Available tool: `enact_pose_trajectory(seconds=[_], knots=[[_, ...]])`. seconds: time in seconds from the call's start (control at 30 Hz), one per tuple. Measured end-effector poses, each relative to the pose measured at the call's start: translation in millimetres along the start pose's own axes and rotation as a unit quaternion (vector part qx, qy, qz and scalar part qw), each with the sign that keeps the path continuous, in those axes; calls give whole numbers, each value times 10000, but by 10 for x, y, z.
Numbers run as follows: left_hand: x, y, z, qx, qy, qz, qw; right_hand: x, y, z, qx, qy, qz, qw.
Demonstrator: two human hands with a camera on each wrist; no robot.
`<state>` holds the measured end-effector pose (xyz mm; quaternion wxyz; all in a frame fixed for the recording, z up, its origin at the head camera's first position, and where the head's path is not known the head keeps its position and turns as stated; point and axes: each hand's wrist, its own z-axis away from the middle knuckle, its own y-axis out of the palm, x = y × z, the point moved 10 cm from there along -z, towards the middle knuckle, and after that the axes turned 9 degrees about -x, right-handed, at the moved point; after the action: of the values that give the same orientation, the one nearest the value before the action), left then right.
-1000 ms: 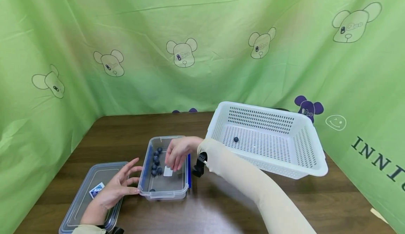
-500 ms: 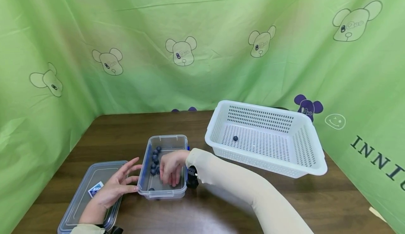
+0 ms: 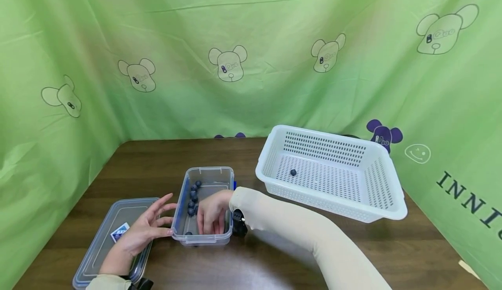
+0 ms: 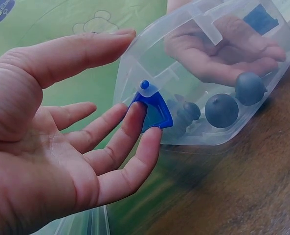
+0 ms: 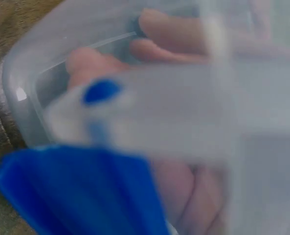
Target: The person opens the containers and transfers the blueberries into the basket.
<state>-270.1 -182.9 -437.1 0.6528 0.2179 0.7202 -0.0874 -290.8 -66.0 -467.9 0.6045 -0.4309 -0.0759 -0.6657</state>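
A clear plastic box [image 3: 204, 238] stands without its lid on the table. Several blueberries [image 3: 191, 211] lie along its left side; in the left wrist view, blueberries [image 4: 222, 110] show through the wall. My left hand [image 3: 145, 231] is beside the box's left wall with fingers spread, its fingertips touching a blue latch [image 4: 168, 120]. Inside the box, my right hand [image 3: 211, 213] reaches down to the bottom near the front, fingers bent downward. The right wrist view is blurred by the wall and a blue latch [image 5: 81, 191]; a dark spot shows beside the fingertips, but whether they pinch anything is unclear.
A white perforated basket [image 3: 329, 181] stands at the right, with one blueberry [image 3: 293, 172] on its floor. The box's lid [image 3: 98, 250], bearing a blue-and-white label [image 3: 119, 232], lies under my left forearm. Green printed cloth [image 3: 274, 98] hangs behind the table [image 3: 274, 255].
My right hand has lowered into the box and moved toward its front. The left hand stays at the left wall, and the basket's blueberry has not moved.
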Motion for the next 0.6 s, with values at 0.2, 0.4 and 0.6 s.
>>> enact_pose_trajectory(seconds=[0.2, 0.4, 0.6], knots=[[-3, -3, 3, -58, -44, -49, 10000, -39, 55, -5, 331, 131, 166, 9992], [-29, 12, 16, 18, 40, 41, 10000, 11, -16, 42, 258, -9, 326, 9991], [-12, -3, 18, 5, -22, 0, 10000, 270, -330, 138, -423, -340, 354, 9979]])
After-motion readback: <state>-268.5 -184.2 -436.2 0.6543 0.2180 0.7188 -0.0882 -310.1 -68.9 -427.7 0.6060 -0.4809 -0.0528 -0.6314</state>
